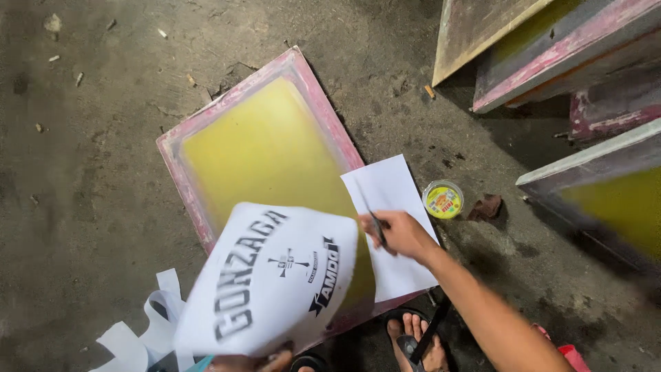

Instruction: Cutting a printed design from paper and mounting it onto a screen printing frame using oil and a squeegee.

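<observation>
On a dirty concrete floor [89, 207] lies a pink-framed printing screen [265, 148]; the right hand [399, 234] pinches a dark blade [376, 227] over blank paper [392, 227], while the left hand [251, 361], fingers clamped, holds a printed sheet [272, 279].

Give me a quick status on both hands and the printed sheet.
Left hand grips printed sheet at bottom edge, lifted over the screen-printing frame. Right hand pinches a thin dark tool over blank white paper. Small yellow-lidded tub sits beside.

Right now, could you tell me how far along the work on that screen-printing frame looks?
Done: the pink-edged frame with yellow mesh lies flat on the concrete floor, with a blank white sheet over its corner. In hand: the left hand holds a printed sheet with black lettering above the frame; the right hand grips a thin dark tool. Left: the printed sheet is not yet laid on the mesh.
</observation>
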